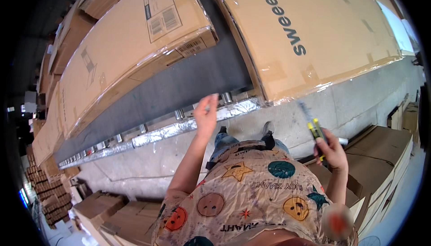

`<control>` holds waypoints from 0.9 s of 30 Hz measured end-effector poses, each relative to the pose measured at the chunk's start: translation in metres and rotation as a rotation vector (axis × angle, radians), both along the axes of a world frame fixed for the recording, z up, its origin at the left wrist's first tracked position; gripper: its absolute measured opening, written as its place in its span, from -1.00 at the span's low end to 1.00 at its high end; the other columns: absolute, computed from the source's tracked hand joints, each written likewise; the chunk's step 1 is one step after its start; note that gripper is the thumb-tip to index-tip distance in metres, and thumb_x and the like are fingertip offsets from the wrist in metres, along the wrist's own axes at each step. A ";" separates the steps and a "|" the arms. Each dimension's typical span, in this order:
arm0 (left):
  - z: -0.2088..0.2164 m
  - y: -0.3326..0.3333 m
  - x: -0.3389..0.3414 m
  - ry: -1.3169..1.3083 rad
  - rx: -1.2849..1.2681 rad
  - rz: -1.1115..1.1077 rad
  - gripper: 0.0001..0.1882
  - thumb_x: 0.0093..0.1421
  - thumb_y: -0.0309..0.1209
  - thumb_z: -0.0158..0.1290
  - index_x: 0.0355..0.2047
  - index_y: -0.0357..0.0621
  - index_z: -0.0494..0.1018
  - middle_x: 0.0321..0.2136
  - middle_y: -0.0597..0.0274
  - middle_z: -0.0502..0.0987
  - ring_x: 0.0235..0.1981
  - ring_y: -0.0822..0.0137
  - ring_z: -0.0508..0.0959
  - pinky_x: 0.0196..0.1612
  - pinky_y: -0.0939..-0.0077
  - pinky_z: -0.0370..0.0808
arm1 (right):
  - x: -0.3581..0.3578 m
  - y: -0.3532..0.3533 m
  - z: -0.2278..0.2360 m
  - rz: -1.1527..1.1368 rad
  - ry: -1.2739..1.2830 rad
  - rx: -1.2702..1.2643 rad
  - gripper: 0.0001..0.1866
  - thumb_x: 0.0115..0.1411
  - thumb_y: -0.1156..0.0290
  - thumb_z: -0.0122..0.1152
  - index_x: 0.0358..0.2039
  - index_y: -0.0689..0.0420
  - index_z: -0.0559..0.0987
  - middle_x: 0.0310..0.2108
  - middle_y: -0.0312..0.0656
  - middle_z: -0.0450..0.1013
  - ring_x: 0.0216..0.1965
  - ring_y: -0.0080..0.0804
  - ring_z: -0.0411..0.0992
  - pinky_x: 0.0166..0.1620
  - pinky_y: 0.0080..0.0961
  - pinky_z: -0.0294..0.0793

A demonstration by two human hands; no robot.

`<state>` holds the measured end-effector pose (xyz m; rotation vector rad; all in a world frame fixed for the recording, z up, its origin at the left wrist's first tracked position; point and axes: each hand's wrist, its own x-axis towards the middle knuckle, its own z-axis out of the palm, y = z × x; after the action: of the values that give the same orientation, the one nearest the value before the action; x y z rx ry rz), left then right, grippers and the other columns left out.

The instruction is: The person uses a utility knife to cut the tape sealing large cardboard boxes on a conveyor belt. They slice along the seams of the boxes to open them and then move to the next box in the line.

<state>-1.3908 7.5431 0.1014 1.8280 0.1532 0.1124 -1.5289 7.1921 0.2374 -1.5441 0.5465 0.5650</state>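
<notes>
My right hand (332,150) is closed round a yellow and black box cutter (315,128). Its long grey blade is out and points up and away, just short of the near corner of a large taped carton (323,26). My left hand (206,116) is raised over the near edge of the conveyor (179,82), its fingers loosely bent and apart, with no held thing visible. Farther left, a second long carton (121,48), with a printed label and shiny clear tape along its edges, lies on the dark belt.
Silver tape or foil covers the conveyor's near rail (152,136), beside small metal rollers. Flat brown cartons (377,145) are stacked close to my right, and more cartons (130,217) stand at lower left. Concrete floor (350,100) runs between the conveyor and the stacks.
</notes>
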 end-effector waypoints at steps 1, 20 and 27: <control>0.006 -0.004 0.009 -0.043 0.004 -0.141 -0.78 0.19 -0.32 0.08 -0.29 -0.24 0.54 -0.31 0.16 0.58 -0.26 0.37 0.53 -0.08 0.52 0.40 | 0.004 0.007 0.011 -0.049 -0.058 -0.042 -0.58 0.28 0.35 0.00 0.11 0.21 0.27 -0.64 -0.31 0.35 -0.74 -0.63 0.31 -0.68 -0.69 0.29; 0.009 0.150 0.036 -0.080 -0.002 -0.305 -0.83 0.14 -0.45 0.10 -0.28 -0.26 0.53 -0.26 0.05 0.56 -0.25 0.22 0.57 -0.15 0.48 0.46 | 0.476 0.182 0.031 0.390 -0.452 -1.184 -0.62 0.25 0.33 -0.02 0.09 -0.08 0.43 -0.48 -0.08 0.52 -0.68 -0.38 0.47 -0.57 -0.43 0.49; 0.017 0.166 0.064 -0.071 -0.021 -0.119 -0.85 0.14 -0.45 0.10 -0.30 -0.27 0.53 -0.29 0.04 0.57 -0.25 0.19 0.58 -0.16 0.49 0.46 | 0.488 0.212 0.057 0.675 -0.434 -1.430 -0.67 0.21 0.36 0.02 -0.01 -0.02 0.50 -0.33 -0.04 0.53 -0.46 -0.23 0.53 -0.32 -0.34 0.55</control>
<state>-1.3272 7.7091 0.1181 1.8051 -0.0048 0.0917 -1.0413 7.4040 0.2942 -3.1703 -0.0222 0.2537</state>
